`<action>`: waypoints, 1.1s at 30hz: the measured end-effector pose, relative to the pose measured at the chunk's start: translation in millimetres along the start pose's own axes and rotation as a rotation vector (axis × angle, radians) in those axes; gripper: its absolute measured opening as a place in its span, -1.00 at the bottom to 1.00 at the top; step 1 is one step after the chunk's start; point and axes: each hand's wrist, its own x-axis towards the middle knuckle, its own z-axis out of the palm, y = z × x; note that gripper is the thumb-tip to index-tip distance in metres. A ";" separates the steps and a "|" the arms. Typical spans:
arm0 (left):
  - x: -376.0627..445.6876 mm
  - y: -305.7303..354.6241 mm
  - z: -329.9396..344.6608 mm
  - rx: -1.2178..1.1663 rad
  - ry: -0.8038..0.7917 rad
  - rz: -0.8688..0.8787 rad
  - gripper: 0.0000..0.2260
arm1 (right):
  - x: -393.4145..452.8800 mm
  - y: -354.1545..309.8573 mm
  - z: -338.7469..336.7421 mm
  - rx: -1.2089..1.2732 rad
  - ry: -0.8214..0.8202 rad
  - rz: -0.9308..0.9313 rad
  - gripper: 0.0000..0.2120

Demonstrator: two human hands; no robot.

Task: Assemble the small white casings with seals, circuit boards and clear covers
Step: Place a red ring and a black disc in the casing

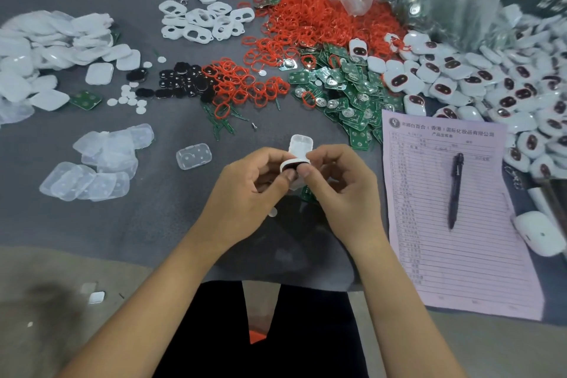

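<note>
Closest in, both hands meet over the near middle of the counter (153,224): the left hand (245,184) and right hand (340,190) each pinch a small white casing (299,150), grip tight, thumbs at its dark opening. Looks like a part's being pressed in. Next up is probably a clear cover (194,156), just to the left, or a red seal (242,83) from the far pile.

You sit at a small assembly workshop bench: loose heaps of red seals (310,21), green circuit boards (346,95) and finished white casings (491,77) surround a pink printed tally sheet (454,209).
</note>
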 end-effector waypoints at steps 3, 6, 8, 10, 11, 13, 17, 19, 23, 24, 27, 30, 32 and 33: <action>0.3 0.1 0.1 0.000 -0.005 0.008 -0.83 | 0.6 0.2 -0.1 -0.023 -0.031 -0.011 -0.84; -0.3 0.3 0.1 -0.009 0.000 0.018 -0.84 | 0.7 1.3 0.1 -0.034 -0.045 -0.029 -0.85; -0.3 -0.5 0.4 -0.002 0.004 0.019 -0.84 | 0.8 2.3 -0.1 -0.041 -0.049 -0.016 -0.84; -0.3 -1.5 0.9 0.001 0.002 0.019 -0.84 | 1.3 3.8 -0.6 -0.042 -0.055 0.000 -0.84; -0.3 -2.0 1.0 0.001 0.001 0.020 -0.83 | 1.6 4.3 -0.6 -0.037 -0.057 0.006 -0.83; -0.6 -2.1 0.8 0.000 -0.002 0.021 -0.83 | 2.0 4.5 -0.5 -0.028 -0.060 0.009 -0.82; -1.6 -1.4 1.9 0.002 -0.007 0.035 -0.81 | 2.4 2.9 -0.9 -0.021 -0.062 0.011 -0.83; -1.3 -1.2 2.5 0.011 -0.011 0.046 -0.81 | 2.5 3.5 -1.7 -0.025 -0.066 0.011 -0.86; -1.5 -0.5 2.2 0.035 -0.023 0.050 -0.81 | 2.8 4.0 -4.0 -0.024 -0.089 0.023 -0.97; -1.8 -0.2 2.2 0.035 -0.024 0.050 -0.81 | 2.6 3.8 -4.4 -0.021 -0.094 0.022 -0.98; -1.9 0.6 2.8 0.027 -0.022 0.050 -0.81 | 2.1 2.9 -4.0 -0.007 -0.088 0.013 -0.93; -1.5 0.6 3.4 0.020 -0.027 0.044 -0.80 | 2.1 2.3 -2.7 0.008 -0.083 0.022 -0.92; -1.5 0.6 3.7 0.011 -0.030 0.042 -0.80 | 2.0 2.5 -2.3 0.018 -0.082 0.029 -0.93; -1.6 0.7 3.7 0.012 -0.029 0.047 -0.80 | 2.1 2.5 -2.3 0.027 -0.081 0.032 -0.92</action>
